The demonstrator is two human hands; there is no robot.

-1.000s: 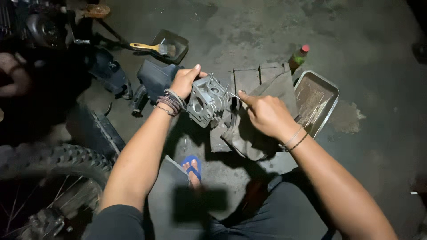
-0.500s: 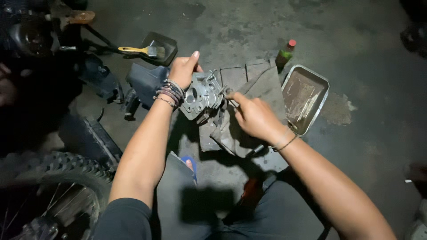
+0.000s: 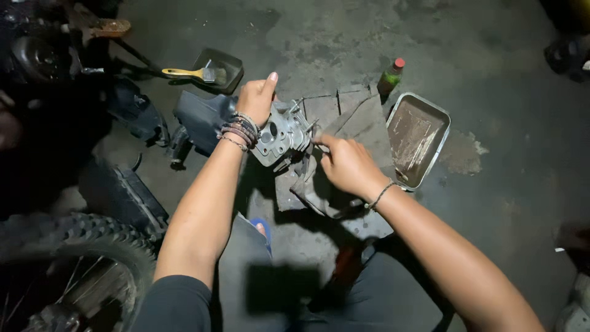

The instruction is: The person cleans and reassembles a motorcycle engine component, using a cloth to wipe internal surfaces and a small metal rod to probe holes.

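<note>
A grey metal engine cylinder block (image 3: 284,131) with cooling fins is held above a grey rag (image 3: 356,126) on the concrete floor. My left hand (image 3: 257,98) grips its far left side, with several bracelets on the wrist. My right hand (image 3: 345,163) is closed at the block's right edge, fingertips pinching a small thin part against it. What the fingers pinch is too small to tell.
A shallow metal tray (image 3: 427,110) lies right of the rag, with a small green bottle with a red cap (image 3: 389,76) behind it. A yellow-handled brush (image 3: 187,74) rests on a dark tray (image 3: 228,61). A motorcycle tyre (image 3: 92,246) and dark parts fill the left.
The view has shifted slightly. Both hands stay on the cylinder block, with my right hand drawn in closer to its right edge.
</note>
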